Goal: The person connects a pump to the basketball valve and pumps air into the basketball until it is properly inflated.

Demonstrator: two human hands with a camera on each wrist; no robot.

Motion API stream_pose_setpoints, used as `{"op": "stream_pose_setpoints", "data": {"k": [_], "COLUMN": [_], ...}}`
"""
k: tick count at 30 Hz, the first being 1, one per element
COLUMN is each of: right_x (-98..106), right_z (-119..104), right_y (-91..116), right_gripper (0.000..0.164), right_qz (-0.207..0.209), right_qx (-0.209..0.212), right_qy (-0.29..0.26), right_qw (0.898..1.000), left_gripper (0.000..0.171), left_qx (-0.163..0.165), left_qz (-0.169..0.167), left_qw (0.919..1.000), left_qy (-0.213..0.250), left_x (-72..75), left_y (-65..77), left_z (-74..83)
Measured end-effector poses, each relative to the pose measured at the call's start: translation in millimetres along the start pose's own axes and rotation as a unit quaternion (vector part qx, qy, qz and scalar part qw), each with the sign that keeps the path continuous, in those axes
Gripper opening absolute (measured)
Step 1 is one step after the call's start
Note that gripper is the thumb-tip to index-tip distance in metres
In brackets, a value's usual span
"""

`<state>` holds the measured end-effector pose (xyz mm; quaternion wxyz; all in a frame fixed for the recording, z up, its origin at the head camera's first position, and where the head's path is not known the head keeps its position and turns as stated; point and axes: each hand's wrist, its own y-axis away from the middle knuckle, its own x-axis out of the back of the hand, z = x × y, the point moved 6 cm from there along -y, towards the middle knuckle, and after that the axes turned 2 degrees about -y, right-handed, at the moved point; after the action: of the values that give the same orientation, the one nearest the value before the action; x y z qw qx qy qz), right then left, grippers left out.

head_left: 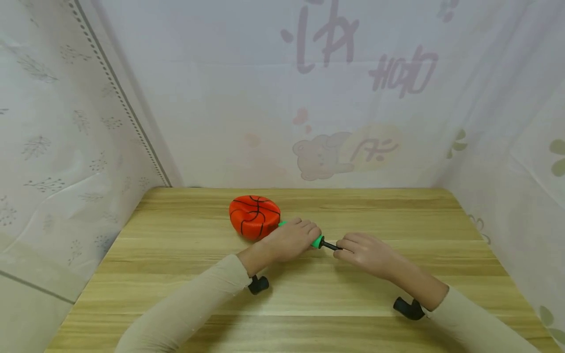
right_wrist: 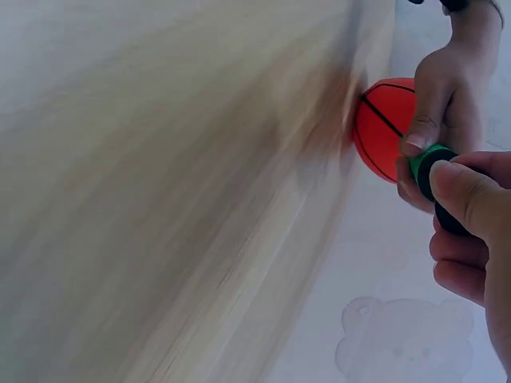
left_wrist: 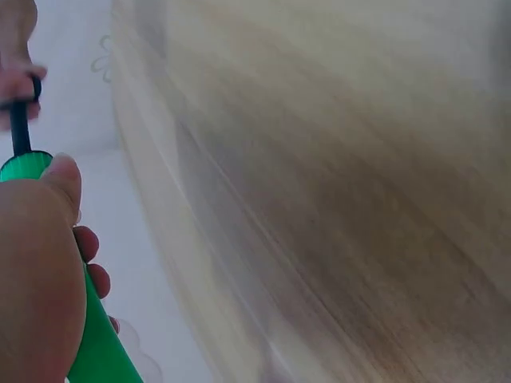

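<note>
A small orange-red toy basketball (head_left: 254, 215) with black lines is partly deflated, its top caved in. My left hand (head_left: 291, 239) wraps round the green barrel of a hand pump (left_wrist: 104, 343) just right of the ball. The barrel's left end meets the ball's side in the head view; the joint itself is hidden. Out of the barrel's right end comes a black rod (head_left: 330, 246). My right hand (head_left: 364, 252) grips the pump's black handle (right_wrist: 451, 219), its thumb over one end. In the right wrist view the handle appears close to the barrel.
Both hands are over a wooden table (head_left: 309, 304). Patterned white cloth (head_left: 229, 98) hangs behind it and along both sides. A black wrist mount (head_left: 258, 284) shows under the left wrist and another black mount (head_left: 408, 309) under the right.
</note>
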<state>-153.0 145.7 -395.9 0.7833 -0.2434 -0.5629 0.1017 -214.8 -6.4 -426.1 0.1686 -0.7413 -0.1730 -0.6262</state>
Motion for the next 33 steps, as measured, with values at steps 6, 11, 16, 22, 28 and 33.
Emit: {"op": "stream_pose_setpoints", "data": {"k": [6,11,16,22,28,33], "right_x": [14.4,25.3,35.7,37.9,34.4,29.6], "right_z": [-7.9,-15.8,-19.1,-21.4,-22.1,-19.3], "right_y": [24.7,40.7,46.9,46.6,45.0,38.1], "right_gripper": [0.047,0.049,0.047,0.049,0.049,0.046], "right_qz": [-0.014,-0.030,-0.024,-0.023,-0.027,-0.026], "right_qx": [-0.021,-0.036,-0.039,-0.029,-0.024,-0.007], "right_qy": [-0.002,0.005,0.003,0.004,0.004,0.005], "right_qw": [1.000,0.999,0.999,0.999,0.999,1.000], "left_gripper": [0.028,0.029,0.029,0.030,0.031,0.031], "left_qx": [0.001,-0.003,0.002,-0.002,0.002,0.004], "left_qz": [0.002,-0.001,0.000,0.001,-0.003,-0.008], "left_qw": [1.0000,1.0000,0.9999,0.9999,1.0000,0.9999], "left_qy": [0.009,0.004,0.012,0.014,0.001,0.007], "left_x": [1.6,0.4,1.3,2.4,1.3,-1.1], "left_y": [1.8,3.2,3.7,3.4,3.3,2.2], "left_z": [-1.5,-2.0,-2.4,0.1,0.0,-0.2]}}
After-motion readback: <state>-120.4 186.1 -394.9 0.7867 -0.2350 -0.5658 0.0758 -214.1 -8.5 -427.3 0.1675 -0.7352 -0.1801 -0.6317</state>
